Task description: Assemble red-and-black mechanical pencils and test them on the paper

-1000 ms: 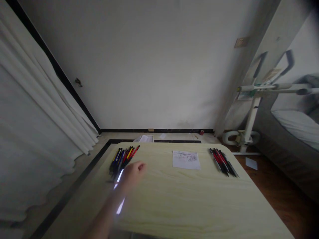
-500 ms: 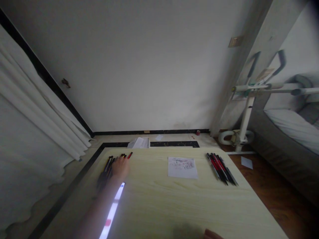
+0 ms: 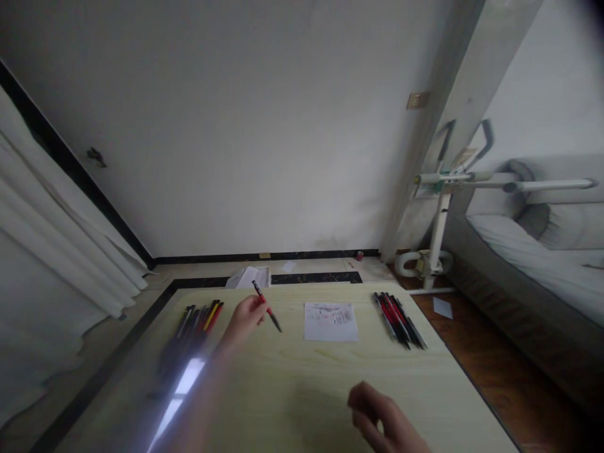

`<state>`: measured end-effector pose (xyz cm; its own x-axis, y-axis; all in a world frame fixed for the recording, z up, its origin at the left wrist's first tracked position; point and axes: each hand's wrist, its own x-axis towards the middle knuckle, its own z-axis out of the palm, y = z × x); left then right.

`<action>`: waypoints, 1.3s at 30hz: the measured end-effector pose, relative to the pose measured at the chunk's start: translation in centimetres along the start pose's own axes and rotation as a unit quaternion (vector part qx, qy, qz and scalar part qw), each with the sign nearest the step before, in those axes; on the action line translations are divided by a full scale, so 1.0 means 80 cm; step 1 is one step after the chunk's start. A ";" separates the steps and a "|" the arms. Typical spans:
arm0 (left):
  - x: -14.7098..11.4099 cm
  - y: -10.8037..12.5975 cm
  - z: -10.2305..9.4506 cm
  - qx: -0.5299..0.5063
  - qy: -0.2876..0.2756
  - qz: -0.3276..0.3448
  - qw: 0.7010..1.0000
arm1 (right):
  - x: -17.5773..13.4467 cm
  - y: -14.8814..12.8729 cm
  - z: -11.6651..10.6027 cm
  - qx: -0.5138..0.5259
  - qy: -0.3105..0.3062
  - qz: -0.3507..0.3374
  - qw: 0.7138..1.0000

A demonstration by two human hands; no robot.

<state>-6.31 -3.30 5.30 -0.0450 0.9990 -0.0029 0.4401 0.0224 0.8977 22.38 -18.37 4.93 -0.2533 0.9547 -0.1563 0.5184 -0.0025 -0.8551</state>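
The right hand [image 3: 384,415] was loose, and the left hand [image 3: 250,314] grasped a red-and-black pen [image 3: 274,319].
At lower right, the right hand was half curled, and nothing showed in it. At lower left, the blurred left forearm [image 3: 207,396] appeared near the pile of pens [image 3: 201,321]; a careless sweep could scatter them. Toward the lower middle, the red-and-black pen slanted over the tabletop [image 3: 302,368], left of the paper [image 3: 330,325]; a weak pinch could let it turn or drop.
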 end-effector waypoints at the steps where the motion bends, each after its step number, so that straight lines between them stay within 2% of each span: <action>1: -0.004 0.006 0.017 -0.119 -0.017 -0.010 0.993 | 0.015 -0.006 -0.001 0.015 0.000 -0.013 1.000; 2: -0.009 0.012 0.035 -0.212 -0.026 -0.021 0.977 | 0.031 -0.011 -0.001 0.032 0.004 -0.028 0.999; 4: -0.015 0.021 0.068 -0.327 -0.040 -0.038 0.943 | 0.069 -0.017 0.003 0.069 0.044 -0.049 0.995; 6: -0.016 0.025 0.095 -0.383 -0.052 -0.040 0.921 | 0.106 -0.017 0.010 0.101 0.074 -0.046 0.991; 9: -0.008 0.023 0.119 -0.420 -0.034 -0.033 0.906 | 0.153 -0.013 0.020 0.144 0.046 -0.032 0.988; 13: 0.017 0.004 0.127 -0.448 0.017 -0.045 0.893 | 0.196 -0.009 0.028 0.186 0.032 -0.024 0.982; 17: 0.049 -0.016 0.128 -0.371 0.027 -0.058 0.926 | 0.233 -0.007 0.032 0.276 0.026 -0.016 0.961; 19: 0.062 -0.020 0.131 -0.361 0.038 -0.052 0.930 | 0.252 -0.007 0.036 0.334 0.055 -0.003 0.941; 23: 0.077 -0.025 0.139 -0.453 0.064 -0.078 0.886 | 0.285 -0.009 0.047 0.385 0.125 0.037 0.914; 25: 0.081 -0.026 0.141 -0.489 0.058 -0.081 0.866 | 0.293 -0.009 0.050 0.381 0.131 0.037 0.914; 30: 0.081 -0.027 0.143 -0.534 0.010 -0.090 0.840 | 0.297 -0.006 0.048 0.347 0.136 -0.017 0.928; 32: 0.080 -0.027 0.144 -0.528 -0.011 -0.078 0.846 | 0.296 -0.002 0.048 0.350 0.146 -0.019 0.925; 34: 0.079 -0.028 0.146 -0.499 -0.023 -0.060 0.864 | 0.297 0.004 0.049 0.371 0.143 -0.009 0.917; 39: 0.078 -0.028 0.147 -0.367 0.013 -0.044 0.929 | 0.299 0.014 0.055 0.420 0.111 0.000 0.901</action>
<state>2.99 3.35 -1.90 -0.0787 0.9929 -0.0891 -0.2959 0.0621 0.9532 13.33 3.16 -1.92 -0.0355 0.9903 -0.1342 -0.3055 -0.1386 -0.9420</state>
